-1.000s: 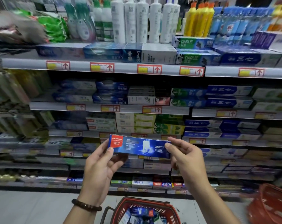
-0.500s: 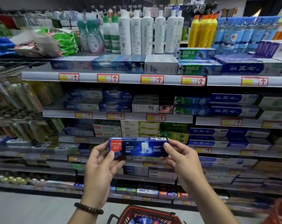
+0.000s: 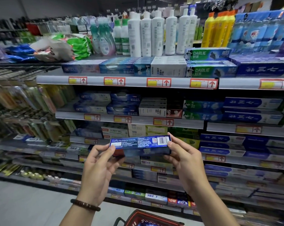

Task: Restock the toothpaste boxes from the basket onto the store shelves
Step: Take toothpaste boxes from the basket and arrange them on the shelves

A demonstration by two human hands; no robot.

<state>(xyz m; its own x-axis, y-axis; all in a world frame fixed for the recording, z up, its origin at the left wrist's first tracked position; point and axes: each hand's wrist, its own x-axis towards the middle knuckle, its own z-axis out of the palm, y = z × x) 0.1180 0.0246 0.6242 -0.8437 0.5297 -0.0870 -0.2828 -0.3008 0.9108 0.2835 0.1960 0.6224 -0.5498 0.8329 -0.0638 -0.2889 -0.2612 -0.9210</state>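
The blue toothpaste box (image 3: 140,144) is held level before the shelves (image 3: 138,82), above the red basket (image 3: 147,216), its ends being pinched by the left hand (image 3: 98,170) and the right hand (image 3: 186,162).

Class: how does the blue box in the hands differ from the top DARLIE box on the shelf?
The blue box is held up by the left hand and right hand; the DARLIE box lies on a second DARLIE box. The blue box shows its barcode; the DARLIE box its brand name. Both are long, narrow and roughly level.
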